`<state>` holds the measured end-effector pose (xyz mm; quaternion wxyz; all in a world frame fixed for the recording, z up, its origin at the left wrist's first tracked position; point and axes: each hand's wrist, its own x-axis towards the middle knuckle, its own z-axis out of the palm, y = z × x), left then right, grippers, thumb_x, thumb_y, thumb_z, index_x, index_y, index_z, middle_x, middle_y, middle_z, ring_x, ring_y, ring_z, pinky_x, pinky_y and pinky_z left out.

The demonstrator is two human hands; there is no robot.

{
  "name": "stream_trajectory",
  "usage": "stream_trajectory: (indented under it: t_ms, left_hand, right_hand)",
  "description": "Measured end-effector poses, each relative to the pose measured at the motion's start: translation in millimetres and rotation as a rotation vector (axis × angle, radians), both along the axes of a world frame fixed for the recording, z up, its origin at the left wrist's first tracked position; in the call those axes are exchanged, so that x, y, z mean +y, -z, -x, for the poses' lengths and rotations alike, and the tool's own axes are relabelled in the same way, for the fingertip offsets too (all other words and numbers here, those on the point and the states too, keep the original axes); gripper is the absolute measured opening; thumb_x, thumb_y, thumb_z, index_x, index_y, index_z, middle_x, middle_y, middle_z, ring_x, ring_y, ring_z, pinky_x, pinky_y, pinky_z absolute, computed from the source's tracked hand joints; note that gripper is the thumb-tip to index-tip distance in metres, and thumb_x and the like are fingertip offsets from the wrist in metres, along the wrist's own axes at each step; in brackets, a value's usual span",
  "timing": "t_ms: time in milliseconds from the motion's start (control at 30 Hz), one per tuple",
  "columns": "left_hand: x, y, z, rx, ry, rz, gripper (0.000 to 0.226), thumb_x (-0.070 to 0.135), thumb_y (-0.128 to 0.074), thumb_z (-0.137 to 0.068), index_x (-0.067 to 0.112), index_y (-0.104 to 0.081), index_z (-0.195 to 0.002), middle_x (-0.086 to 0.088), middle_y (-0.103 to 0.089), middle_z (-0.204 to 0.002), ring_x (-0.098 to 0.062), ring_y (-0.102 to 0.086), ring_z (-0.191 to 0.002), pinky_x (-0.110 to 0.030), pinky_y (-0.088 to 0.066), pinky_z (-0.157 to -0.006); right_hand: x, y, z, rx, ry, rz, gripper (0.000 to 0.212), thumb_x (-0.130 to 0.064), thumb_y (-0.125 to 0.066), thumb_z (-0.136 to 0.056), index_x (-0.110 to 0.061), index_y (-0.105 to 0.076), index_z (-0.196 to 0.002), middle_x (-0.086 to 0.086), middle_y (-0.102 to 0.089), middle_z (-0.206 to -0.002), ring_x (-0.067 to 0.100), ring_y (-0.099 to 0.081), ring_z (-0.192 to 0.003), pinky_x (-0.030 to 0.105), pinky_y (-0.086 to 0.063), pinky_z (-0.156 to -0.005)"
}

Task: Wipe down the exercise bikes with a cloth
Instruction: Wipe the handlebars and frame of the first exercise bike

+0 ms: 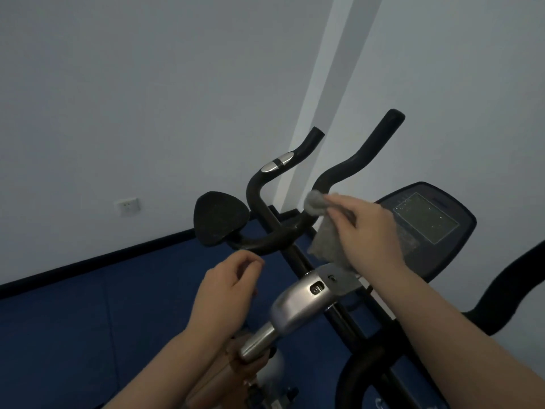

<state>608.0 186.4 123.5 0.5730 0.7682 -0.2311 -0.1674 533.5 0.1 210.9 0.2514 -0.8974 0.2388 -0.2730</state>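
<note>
We see the exercise bike filling the lower middle of the view, standing on the blue floor close to the pale wall. A second machine with a dark console stands just behind it on the right.

We judge the wiping to be under way on the black handlebar, at the bend low on its right-hand horn. We cannot tell from the surfaces which parts are already clean. The upper horns, the elbow pad, the silver stem housing and the other machine would all be left to do, as far as we can judge.

Our right hand reaches forward from the right, arm stretched and wrist level, fingers bunched on the grey cloth. It presses the top of the cloth against the handlebar while the rest hangs loose below the hand.

Our left hand hovers lower, just short of the handlebar's centre curve, touching nothing. Its fingers are loosely curled and it holds nothing.
</note>
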Motion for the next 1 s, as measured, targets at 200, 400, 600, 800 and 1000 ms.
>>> stream_trajectory:
  t_ms: [200, 400, 600, 800, 1000]
  left_hand:
    - [-4, -6, 0, 0.012, -0.099, 0.142, 0.018, 0.025, -0.055, -0.089, 0.04, -0.065, -0.089, 0.008, -0.067, -0.082, -0.018, -0.061, -0.071, -0.042, -0.054, -0.068]
    - [-4, 12, 11, 0.057, -0.084, 0.106, 0.016, 0.027, -0.056, -0.088, 0.04, -0.065, -0.086, 0.014, -0.067, -0.083, -0.006, -0.062, -0.076, -0.032, -0.054, -0.069]
    - [-19, 22, 45, 0.058, -0.005, 0.068, 0.017, 0.025, -0.051, -0.091, 0.036, -0.064, -0.091, 0.013, -0.067, -0.09, -0.002, -0.061, -0.084, -0.035, -0.053, -0.076]
    - [-21, 21, 66, 0.024, -0.027, 0.114, 0.019, 0.018, -0.053, -0.09, 0.029, -0.063, -0.102, 0.012, -0.064, -0.099, -0.002, -0.058, -0.093, -0.03, -0.049, -0.081]
    - [-24, 26, 87, 0.128, -0.121, 0.172, 0.028, 0.019, -0.047, -0.096, 0.029, -0.059, -0.119, 0.011, -0.06, -0.118, -0.002, -0.054, -0.107, -0.023, -0.044, -0.09]
  right_hand:
    - [45, 47, -40, 0.213, 0.07, 0.337, 0.024, -0.023, -0.053, -0.095, -0.022, -0.066, -0.114, -0.002, -0.054, -0.12, 0.018, -0.041, -0.11, 0.026, -0.043, -0.072]
    - [17, 25, -15, 0.175, -0.174, 0.174, 0.023, -0.011, -0.066, -0.083, -0.022, -0.073, -0.102, -0.003, -0.065, -0.106, 0.015, -0.056, -0.1, 0.03, -0.047, -0.086]
    - [51, 47, -9, 0.169, -0.065, 0.183, 0.015, -0.02, -0.064, -0.084, -0.025, -0.057, -0.096, -0.008, -0.053, -0.106, 0.012, -0.055, -0.086, 0.025, -0.044, -0.069]
    - [17, 9, 29, 0.437, -0.434, 0.085, 0.018, -0.014, -0.07, -0.079, -0.02, -0.073, -0.096, -0.003, -0.067, -0.099, 0.014, -0.06, -0.095, 0.037, -0.049, -0.087]
    - [18, 39, 62, 0.406, -0.064, 0.17, 0.03, -0.017, -0.052, -0.094, -0.02, -0.062, -0.122, 0.002, -0.062, -0.12, 0.023, -0.056, -0.105, 0.035, -0.047, -0.088]
